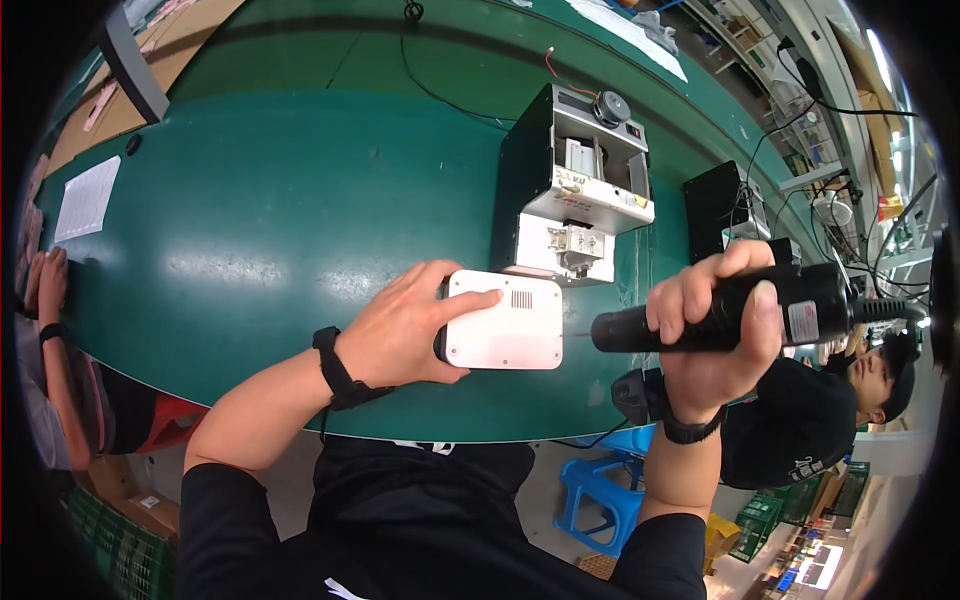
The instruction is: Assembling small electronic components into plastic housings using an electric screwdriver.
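Gripping a corded black driver (815,290) at center right, the right hand (712,370) appeared poised for screw work; the left hand (400,330) clasped a white box (515,335) mid-frame. Steady alignment seemed needed next. Beyond stood a boxy machine (600,195), upper center.

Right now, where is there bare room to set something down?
The broad table patch between paper and machine, beyond the left hand, is bare. Crowded: around the white box, between left hand, machine and the tool in the right hand.

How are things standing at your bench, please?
Left grip on white casing, fingertip on top. Right grip around black corded tool, nose toward casing. Machine close beyond casing, not between it and tool.
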Demonstrator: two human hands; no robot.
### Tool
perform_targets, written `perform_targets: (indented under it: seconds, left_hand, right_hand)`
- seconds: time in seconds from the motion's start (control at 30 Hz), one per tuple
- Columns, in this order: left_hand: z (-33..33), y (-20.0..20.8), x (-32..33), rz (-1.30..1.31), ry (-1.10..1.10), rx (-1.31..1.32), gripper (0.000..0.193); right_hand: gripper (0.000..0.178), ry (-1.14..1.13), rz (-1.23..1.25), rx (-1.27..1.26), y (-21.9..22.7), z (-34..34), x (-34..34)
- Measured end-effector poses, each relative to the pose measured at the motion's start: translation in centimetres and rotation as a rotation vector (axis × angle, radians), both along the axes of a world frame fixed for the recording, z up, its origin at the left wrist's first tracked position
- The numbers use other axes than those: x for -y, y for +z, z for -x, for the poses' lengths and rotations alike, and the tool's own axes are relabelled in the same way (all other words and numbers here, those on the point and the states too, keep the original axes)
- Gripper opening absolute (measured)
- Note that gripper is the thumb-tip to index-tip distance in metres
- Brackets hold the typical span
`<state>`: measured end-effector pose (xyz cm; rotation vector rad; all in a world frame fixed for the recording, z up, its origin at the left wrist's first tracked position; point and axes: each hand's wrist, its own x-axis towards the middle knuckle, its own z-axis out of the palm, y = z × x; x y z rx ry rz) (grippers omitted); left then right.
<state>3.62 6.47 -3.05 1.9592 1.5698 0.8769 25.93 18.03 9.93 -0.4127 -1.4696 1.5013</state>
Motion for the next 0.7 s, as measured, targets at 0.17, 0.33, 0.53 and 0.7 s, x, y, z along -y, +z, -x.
perform_targets:
  seconds: [0.17, 0.33, 0.53, 0.7]
  left_hand:
    - [-0.2, 0.0, 0.1, -0.005, -0.005, -0.009, 0.077]
    - [-0.4, 0.2, 0.1, 0.000, -0.006, -0.013, 0.076]
    - [-0.5, -0.1, 0.2, -0.005, -0.007, -0.022, 0.077]
    - [-0.4, -0.2, 0.2, -0.009, 0.001, -0.020, 0.077]
  right_hand:
    - [0.033, -0.015, -0.051, 0.032, -0.2, -0.8, 0.8]
    - [0.031, -0.113, -0.132, -0.074, -0.3, -0.2, -0.9]
    - [0.029, -0.236, -0.164, -0.088, -0.2, 1.7, -3.3]
    - [0.028, -0.179, -0.082, 0.020, -0.2, 1.6, -3.3]
